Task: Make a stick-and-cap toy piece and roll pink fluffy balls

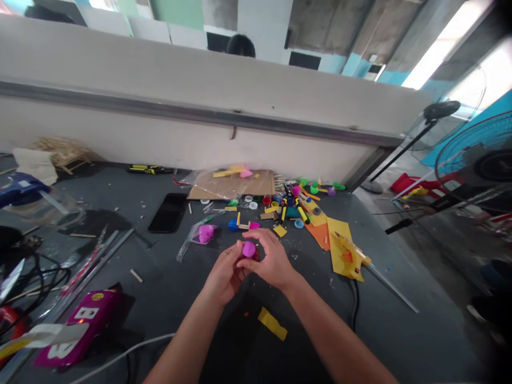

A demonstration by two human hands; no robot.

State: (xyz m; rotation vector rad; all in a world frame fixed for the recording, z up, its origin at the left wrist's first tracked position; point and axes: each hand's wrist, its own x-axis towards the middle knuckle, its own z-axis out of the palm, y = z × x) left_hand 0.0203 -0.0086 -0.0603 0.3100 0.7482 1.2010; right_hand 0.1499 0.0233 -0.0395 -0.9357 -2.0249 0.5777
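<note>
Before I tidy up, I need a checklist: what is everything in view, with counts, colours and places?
purple piece: 1, purple, at the hands
bagged lump: 1, pink, left of hands
phone: 1, black, left
power strip: 1, purple, near left
glue gun: 1, yellow, right
yellow strip: 1, yellow, front centre
cardboard: 1, brown, back centre
caps: several, mixed, back centre
wooden sticks: many, tan, back left
table: 1, grey, below hands
partition: 1, white, behind table
fan: at least 1, black, far right
scraps: uncounted, mixed, scattered
left hand: 1, holding purple piece
right hand: 1, curved around purple piece
</note>
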